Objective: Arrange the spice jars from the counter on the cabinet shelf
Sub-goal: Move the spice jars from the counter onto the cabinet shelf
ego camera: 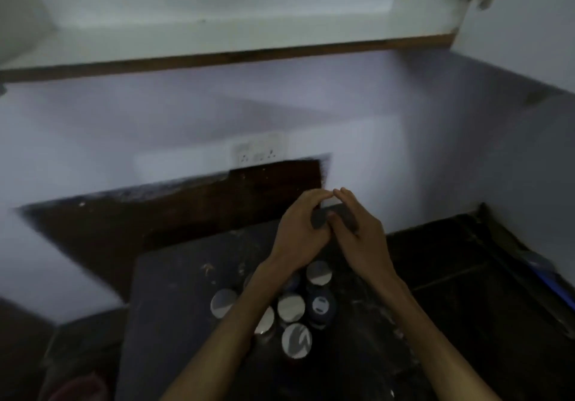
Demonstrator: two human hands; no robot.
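Several spice jars with round silver lids (291,306) stand clustered on the dark counter (174,291), with one dark-lidded jar (320,305) among them. Above the cluster, my left hand (298,232) and my right hand (362,235) come together around a small dark jar (322,217), fingertips touching over its top. Most of that jar is hidden by my fingers. The white cabinet shelf (217,36) with its brown front edge runs across the top of the view, bare where I can see it.
A pale wall with a socket plate (258,153) rises behind the counter. A side wall closes off the right. A blue object (547,273) lies at the counter's right edge. Something reddish (81,385) sits at the lower left.
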